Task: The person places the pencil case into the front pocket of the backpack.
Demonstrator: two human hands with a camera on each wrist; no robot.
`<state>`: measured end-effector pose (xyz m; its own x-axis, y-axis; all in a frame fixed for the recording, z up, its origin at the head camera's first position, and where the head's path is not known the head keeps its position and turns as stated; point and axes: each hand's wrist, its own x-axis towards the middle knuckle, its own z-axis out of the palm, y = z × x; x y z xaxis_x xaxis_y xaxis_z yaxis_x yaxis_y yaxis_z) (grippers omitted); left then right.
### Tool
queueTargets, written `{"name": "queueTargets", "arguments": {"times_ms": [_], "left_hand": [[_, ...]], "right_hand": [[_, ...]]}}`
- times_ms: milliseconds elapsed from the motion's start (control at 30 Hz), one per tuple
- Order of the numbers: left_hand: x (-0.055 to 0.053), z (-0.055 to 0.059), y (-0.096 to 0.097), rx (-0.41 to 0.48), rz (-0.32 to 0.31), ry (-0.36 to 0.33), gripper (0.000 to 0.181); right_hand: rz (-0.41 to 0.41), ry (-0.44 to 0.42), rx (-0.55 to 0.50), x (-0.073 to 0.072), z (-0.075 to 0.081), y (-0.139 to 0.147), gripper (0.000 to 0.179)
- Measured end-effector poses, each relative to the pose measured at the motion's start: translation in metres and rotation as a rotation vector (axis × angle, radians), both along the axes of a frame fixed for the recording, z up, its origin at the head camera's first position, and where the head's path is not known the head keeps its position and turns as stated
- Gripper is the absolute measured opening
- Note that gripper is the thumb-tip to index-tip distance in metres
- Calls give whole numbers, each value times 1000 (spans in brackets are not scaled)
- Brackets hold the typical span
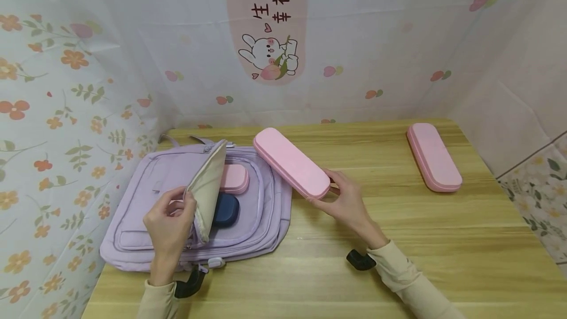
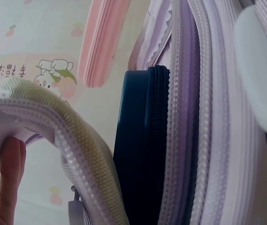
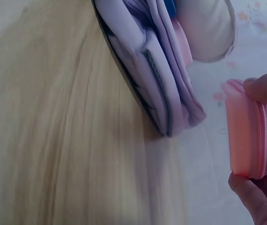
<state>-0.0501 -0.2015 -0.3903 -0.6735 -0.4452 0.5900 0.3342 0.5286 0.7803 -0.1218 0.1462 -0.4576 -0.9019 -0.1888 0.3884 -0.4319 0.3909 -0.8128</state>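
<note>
Currently | case [image 1: 291, 162] at centre of head frame | right grip [image 1: 347, 202] clamped on its lower-right end | left grip [image 1: 170, 218] pinching flap [image 1: 210, 195] of bag [image 1: 155, 161], left of centre | likely light, stiff-shelled, smooth; best held across narrow sides, zip [image 3: 266, 136] unstrained
</note>
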Motion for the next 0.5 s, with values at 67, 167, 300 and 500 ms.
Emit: {"name": "queueTargets", "arguments": {"times_ms": [67, 167, 300, 500], "left_hand": [[-2, -6, -3, -1, 3, -3, 14], [-6, -16, -10, -13, 8, -8, 14], [-7, -23, -15, -31, 12, -19, 14], [-6, -20, -16, -7, -14, -49, 13]], "right_hand": [[19, -2, 5, 1, -1, -3, 70], [48, -18, 8, 3, -1, -6, 71], [94, -50, 11, 5, -2, -9, 70], [193, -122, -6, 9, -4, -9, 68]]}}
